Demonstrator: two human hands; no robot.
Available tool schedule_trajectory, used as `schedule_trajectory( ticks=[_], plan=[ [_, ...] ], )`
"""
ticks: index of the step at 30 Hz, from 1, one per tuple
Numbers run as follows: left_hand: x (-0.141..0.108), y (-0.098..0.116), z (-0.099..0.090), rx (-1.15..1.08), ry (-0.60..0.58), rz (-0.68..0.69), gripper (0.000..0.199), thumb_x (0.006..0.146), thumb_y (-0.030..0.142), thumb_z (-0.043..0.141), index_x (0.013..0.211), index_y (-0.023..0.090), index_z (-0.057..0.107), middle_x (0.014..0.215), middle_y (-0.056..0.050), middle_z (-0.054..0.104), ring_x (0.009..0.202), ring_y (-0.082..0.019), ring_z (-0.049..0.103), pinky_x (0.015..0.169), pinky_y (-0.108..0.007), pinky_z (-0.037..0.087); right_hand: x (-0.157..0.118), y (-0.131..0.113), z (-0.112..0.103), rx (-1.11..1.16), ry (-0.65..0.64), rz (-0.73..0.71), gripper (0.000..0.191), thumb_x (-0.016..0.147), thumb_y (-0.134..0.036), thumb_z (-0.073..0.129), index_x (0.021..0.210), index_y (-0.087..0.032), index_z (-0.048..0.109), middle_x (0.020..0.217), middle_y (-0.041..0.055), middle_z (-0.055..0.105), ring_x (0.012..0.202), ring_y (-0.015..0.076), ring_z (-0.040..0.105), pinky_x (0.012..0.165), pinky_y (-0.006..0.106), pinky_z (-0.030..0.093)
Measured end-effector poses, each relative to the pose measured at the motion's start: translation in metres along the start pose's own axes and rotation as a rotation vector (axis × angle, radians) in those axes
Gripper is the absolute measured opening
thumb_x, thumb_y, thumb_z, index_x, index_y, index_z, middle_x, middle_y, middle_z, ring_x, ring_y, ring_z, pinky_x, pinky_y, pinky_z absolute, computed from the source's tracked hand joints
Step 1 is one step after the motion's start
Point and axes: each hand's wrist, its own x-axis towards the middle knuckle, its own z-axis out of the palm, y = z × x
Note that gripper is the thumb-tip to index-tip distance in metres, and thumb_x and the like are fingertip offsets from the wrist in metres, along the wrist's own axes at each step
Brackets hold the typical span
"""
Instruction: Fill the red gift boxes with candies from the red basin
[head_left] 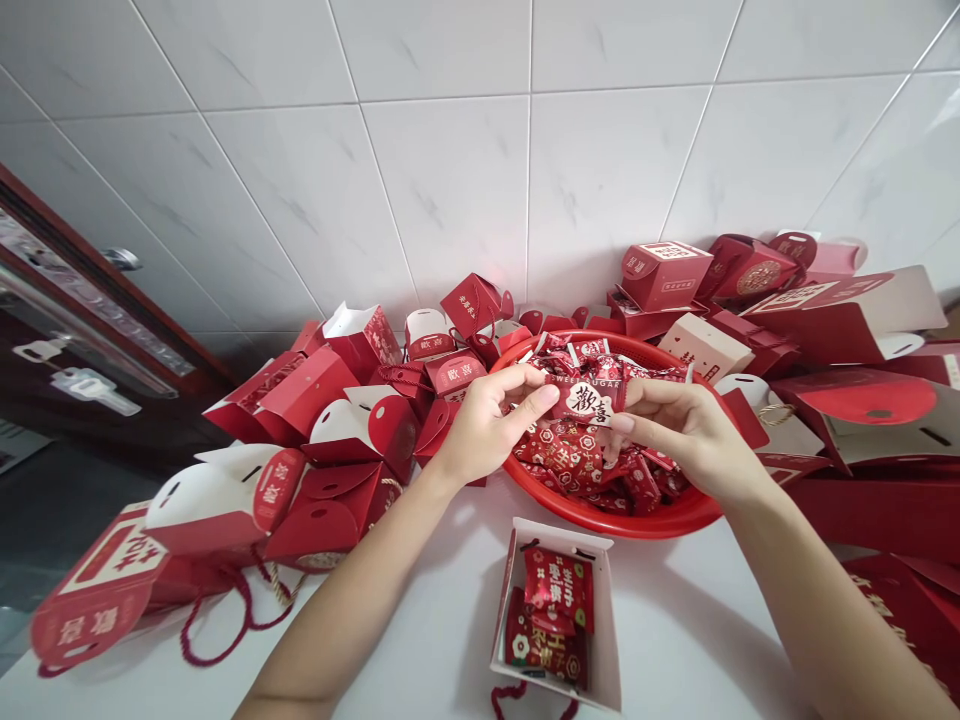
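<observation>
Above a red plastic basket (600, 522) full of wrapped candies, a dark red candy packet (586, 398) printed "SWEET SUGAR" is stretched between my two hands. My left hand (491, 415) pinches its left end between thumb and fingers. At the opposite end, my right hand (686, 430) grips it the same way. Other red patterned packets (562, 455) lie in the basket just below. Nearer to me stands an open box (611, 640) with pale inner walls and a dark red cord. Inside it rest red candy packets (559, 590).
Red and white gift boxes (217, 495) crowd the left of the white table (435, 610). More boxes (840, 320) are piled on the right, some with open flaps. Behind stands a tiled wall (450, 190); a dark door with keys (94, 388) is at the left.
</observation>
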Motion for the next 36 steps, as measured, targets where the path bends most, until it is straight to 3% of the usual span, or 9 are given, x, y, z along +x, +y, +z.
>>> schedule_trajectory(
  ticks=[11,15,18,22,26,29,32,36],
  plan=[
    [-0.001,0.002,0.001,-0.024,0.038,-0.007,0.018,0.092,0.033,0.067,0.083,0.017,0.064,0.074,0.002,0.06,0.067,-0.011,0.057,0.067,-0.023,0.051,0.0,-0.001,-0.001,-0.048,-0.033,0.004,0.027,0.087,-0.039,0.081,0.075,-0.017,0.071,0.066,0.0027,0.071,0.063,0.0146,0.067,0.065,0.025,0.057],
    [-0.002,0.002,0.0,0.011,-0.007,-0.026,0.019,0.094,0.035,0.064,0.088,0.016,0.064,0.075,0.001,0.061,0.068,-0.011,0.058,0.068,-0.024,0.05,0.001,0.0,0.0,-0.089,-0.024,-0.011,0.029,0.089,-0.041,0.078,0.075,-0.017,0.07,0.066,0.002,0.071,0.063,0.0137,0.066,0.065,0.024,0.055],
    [-0.004,0.007,-0.006,0.107,-0.108,-0.028,0.02,0.094,0.033,0.066,0.104,0.016,0.067,0.086,-0.002,0.069,0.075,-0.013,0.062,0.072,-0.026,0.051,-0.001,0.001,-0.002,-0.107,-0.053,-0.003,0.027,0.089,-0.04,0.077,0.075,-0.017,0.069,0.068,0.0015,0.071,0.065,0.0144,0.067,0.065,0.025,0.055],
    [-0.012,0.023,-0.021,0.269,-0.424,-0.021,0.025,0.091,0.029,0.073,0.112,0.017,0.071,0.099,-0.004,0.076,0.087,-0.015,0.069,0.079,-0.025,0.053,-0.007,-0.005,-0.001,-0.238,-0.268,0.062,0.022,0.092,-0.036,0.073,0.08,-0.017,0.071,0.069,0.0014,0.071,0.062,0.0145,0.065,0.06,0.025,0.052],
    [-0.022,0.043,-0.033,0.369,-0.595,-0.014,0.022,0.089,0.025,0.075,0.109,0.018,0.075,0.095,-0.002,0.079,0.079,-0.013,0.071,0.074,-0.023,0.052,-0.016,-0.018,0.011,-0.372,-0.386,0.024,0.02,0.095,-0.033,0.067,0.084,-0.017,0.072,0.076,0.001,0.072,0.068,0.0135,0.063,0.062,0.024,0.048],
    [-0.028,0.056,-0.037,0.417,-0.708,-0.072,0.02,0.093,0.026,0.07,0.111,0.017,0.075,0.088,-0.002,0.079,0.074,-0.013,0.071,0.07,-0.021,0.05,-0.028,-0.026,0.024,-0.501,-0.423,0.0,0.021,0.097,-0.027,0.063,0.079,-0.018,0.07,0.069,-0.0004,0.067,0.062,0.0124,0.058,0.058,0.024,0.043],
    [-0.031,0.061,-0.035,0.552,-0.775,-0.105,0.018,0.099,0.027,0.061,0.094,0.016,0.074,0.079,-0.001,0.076,0.067,-0.011,0.067,0.066,-0.021,0.046,-0.045,-0.03,0.038,-0.714,-0.447,-0.1,0.022,0.096,-0.018,0.059,0.076,-0.018,0.067,0.067,-0.0001,0.064,0.061,0.0124,0.054,0.06,0.027,0.039],
    [-0.032,0.055,-0.024,0.864,-0.814,-0.159,0.038,0.1,0.031,0.058,0.066,0.015,0.063,0.059,0.001,0.063,0.051,-0.011,0.051,0.053,-0.026,0.033,-0.064,-0.029,0.051,-0.907,-0.517,-0.083,0.026,0.096,-0.011,0.055,0.071,-0.019,0.061,0.073,0.0016,0.063,0.065,0.0139,0.053,0.061,0.028,0.035]
  ],
)
